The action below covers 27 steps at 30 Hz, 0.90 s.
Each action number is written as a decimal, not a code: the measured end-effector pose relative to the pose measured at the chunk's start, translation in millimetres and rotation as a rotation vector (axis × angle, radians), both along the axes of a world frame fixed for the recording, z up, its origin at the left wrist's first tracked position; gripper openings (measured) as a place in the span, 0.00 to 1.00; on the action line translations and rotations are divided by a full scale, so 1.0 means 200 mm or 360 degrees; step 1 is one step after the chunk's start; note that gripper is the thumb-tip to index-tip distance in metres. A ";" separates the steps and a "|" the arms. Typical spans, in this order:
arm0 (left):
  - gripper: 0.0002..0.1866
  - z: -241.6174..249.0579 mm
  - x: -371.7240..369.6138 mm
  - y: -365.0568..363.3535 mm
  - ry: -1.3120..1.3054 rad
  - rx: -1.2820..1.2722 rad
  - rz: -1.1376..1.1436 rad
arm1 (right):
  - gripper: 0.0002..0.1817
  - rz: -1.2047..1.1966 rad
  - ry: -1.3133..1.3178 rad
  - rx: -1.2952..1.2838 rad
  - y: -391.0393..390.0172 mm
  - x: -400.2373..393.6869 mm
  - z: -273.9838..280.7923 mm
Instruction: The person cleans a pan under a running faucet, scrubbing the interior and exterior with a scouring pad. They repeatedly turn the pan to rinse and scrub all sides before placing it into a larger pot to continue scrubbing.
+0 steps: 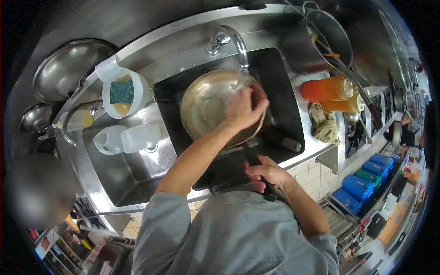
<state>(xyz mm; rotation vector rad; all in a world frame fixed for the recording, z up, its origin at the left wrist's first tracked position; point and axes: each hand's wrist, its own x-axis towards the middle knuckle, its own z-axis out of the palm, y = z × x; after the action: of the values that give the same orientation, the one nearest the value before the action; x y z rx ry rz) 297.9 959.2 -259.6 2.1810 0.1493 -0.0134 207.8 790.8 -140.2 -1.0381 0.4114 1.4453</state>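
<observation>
A large metal pan with a black handle is held over the dark sink basin, tilted under the faucet. Water runs from the spout into it. My right hand is wrapped round the handle, close to my body. Inside the pan, near its right rim, my left hand is closed with curled fingers at the stream. What those fingers hold, if anything, is hidden. Below the pan's right side, a cylindrical object with a pale end lies in the basin.
Left, a cut plastic jug holds a green scouring pad; more plastic containers lie in the second sink. Right stand a deep pot, orange-filled bottles and a crumpled cloth. Another person is far right.
</observation>
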 end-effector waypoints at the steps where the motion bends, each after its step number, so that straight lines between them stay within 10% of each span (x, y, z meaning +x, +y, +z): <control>1: 0.36 0.03 -0.02 -0.02 0.0026 0.0011 -0.0143 | 0.10 0.0015 0.0000 0.0002 -0.02 0.00 0.02; 13: 0.47 -0.02 0.08 0.19 0.0055 0.1246 -0.0493 | 0.10 0.0086 -0.0318 -0.0285 -0.24 0.02 0.12; 19: 0.31 0.09 -0.01 0.32 0.0576 0.0619 -0.0248 | 0.10 0.0405 -0.0749 -0.0599 -0.36 0.02 0.15; 21: 0.22 0.09 -0.17 0.38 0.0347 0.0295 0.0029 | 0.12 0.0855 -0.1875 -0.0860 -0.48 -0.01 0.07; 23: 0.17 0.01 -0.33 0.52 0.0195 -0.0245 0.0051 | 0.14 0.0972 -0.2003 -0.1011 -0.48 0.03 0.15; 25: 0.29 0.20 -0.46 0.55 0.0392 -0.1326 0.0705 | 0.13 0.1126 -0.2097 -0.1181 -0.47 0.07 0.20; 27: 0.37 0.23 -0.61 0.61 0.0265 -0.1177 0.0710 | 0.15 0.1192 -0.2255 -0.1172 -0.48 0.09 0.18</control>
<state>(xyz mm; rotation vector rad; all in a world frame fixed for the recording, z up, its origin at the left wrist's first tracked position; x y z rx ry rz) 175.6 1081.4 -214.4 1.3735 0.6193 0.0025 226.1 695.4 -105.2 -2.6732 -0.6074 0.7535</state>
